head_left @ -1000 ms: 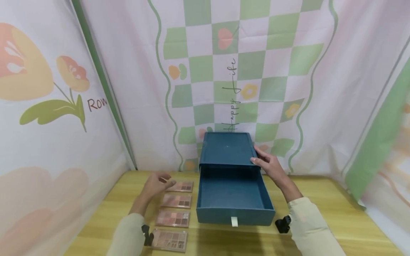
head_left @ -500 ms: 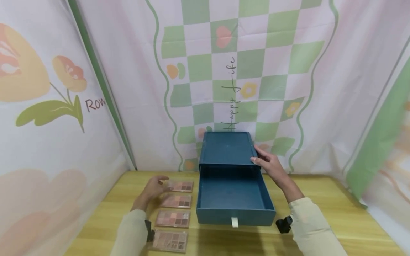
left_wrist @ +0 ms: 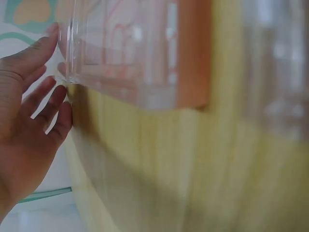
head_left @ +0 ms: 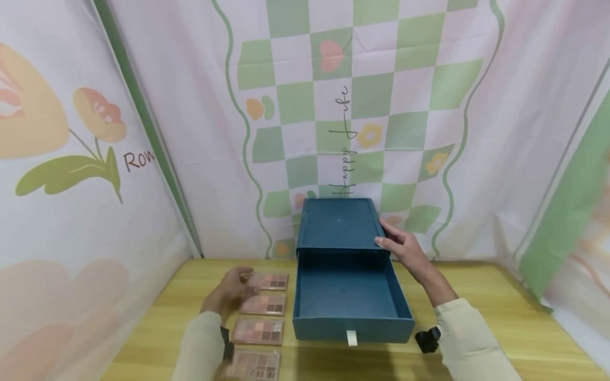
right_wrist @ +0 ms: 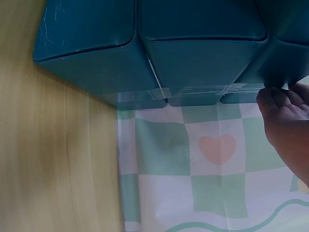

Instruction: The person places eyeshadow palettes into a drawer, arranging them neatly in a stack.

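A dark blue drawer unit stands at the back of the table, its top drawer pulled out and bare inside. My right hand grips the unit's right top edge, thumb on top and fingers down the side. Left of the unit lies a column of several clear-lidded eyeshadow palettes. At the farthest eyeshadow palette, my left hand pinches the left end; in the left wrist view, the thumb and a finger meet at the edge of the clear case. Below it lie the second palette, third palette and nearest palette.
A patterned cloth hangs right behind the unit, with another cloth along the left. The pulled-out drawer juts over the wooden table. In the right wrist view, clear tape runs across the stacked drawer unit.
My left hand has shifted slightly right and settled onto the left end of the farthest palette. The right hand keeps its hold on the drawer unit.
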`<state>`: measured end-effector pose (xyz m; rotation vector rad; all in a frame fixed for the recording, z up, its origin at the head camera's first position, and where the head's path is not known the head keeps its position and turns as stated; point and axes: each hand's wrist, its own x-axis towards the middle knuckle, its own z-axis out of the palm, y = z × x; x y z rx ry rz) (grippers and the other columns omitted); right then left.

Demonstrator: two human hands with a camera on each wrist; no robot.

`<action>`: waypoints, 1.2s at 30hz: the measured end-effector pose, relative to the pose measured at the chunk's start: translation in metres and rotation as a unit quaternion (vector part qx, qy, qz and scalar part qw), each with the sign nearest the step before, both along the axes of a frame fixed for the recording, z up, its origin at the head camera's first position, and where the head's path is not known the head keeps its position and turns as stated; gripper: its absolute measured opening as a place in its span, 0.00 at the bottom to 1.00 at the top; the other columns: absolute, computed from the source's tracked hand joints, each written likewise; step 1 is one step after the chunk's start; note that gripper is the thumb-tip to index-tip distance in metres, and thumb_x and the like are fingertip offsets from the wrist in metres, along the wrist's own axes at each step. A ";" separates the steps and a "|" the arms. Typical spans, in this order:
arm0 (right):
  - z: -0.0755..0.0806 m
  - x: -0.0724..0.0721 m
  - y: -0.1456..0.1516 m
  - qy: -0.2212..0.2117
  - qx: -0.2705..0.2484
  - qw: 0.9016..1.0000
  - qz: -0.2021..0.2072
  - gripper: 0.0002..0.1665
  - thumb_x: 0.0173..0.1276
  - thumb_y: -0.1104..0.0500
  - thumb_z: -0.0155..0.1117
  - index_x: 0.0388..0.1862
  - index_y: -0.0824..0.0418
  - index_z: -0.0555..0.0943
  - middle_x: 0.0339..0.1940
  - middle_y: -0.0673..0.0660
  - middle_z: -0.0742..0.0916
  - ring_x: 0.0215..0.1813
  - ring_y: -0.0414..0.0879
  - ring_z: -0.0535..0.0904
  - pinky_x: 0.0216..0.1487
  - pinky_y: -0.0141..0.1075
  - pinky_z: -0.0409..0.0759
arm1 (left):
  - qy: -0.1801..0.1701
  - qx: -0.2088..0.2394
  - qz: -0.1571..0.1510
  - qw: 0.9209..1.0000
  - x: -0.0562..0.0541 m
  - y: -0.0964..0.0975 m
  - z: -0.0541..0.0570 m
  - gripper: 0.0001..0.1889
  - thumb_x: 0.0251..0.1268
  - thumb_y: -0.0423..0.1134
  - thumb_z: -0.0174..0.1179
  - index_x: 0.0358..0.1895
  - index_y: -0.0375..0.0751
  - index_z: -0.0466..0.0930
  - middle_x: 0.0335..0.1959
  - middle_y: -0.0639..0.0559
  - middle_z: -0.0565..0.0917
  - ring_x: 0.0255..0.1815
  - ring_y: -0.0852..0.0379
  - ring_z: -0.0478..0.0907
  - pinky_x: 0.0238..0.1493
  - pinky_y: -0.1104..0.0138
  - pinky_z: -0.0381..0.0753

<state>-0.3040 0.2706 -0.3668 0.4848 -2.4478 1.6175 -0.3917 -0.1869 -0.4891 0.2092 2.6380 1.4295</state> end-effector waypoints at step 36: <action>0.001 0.001 0.000 -0.008 -0.001 1.000 0.002 0.41 0.79 0.53 0.54 0.82 0.65 0.51 0.84 0.69 0.55 0.83 0.67 0.52 0.55 0.09 0.66 | 0.060 -0.177 -0.059 0.981 -0.012 0.011 0.019 0.28 0.45 0.30 0.78 0.54 0.27 0.82 0.48 0.37 0.86 0.51 0.43 0.82 0.62 0.47 0.81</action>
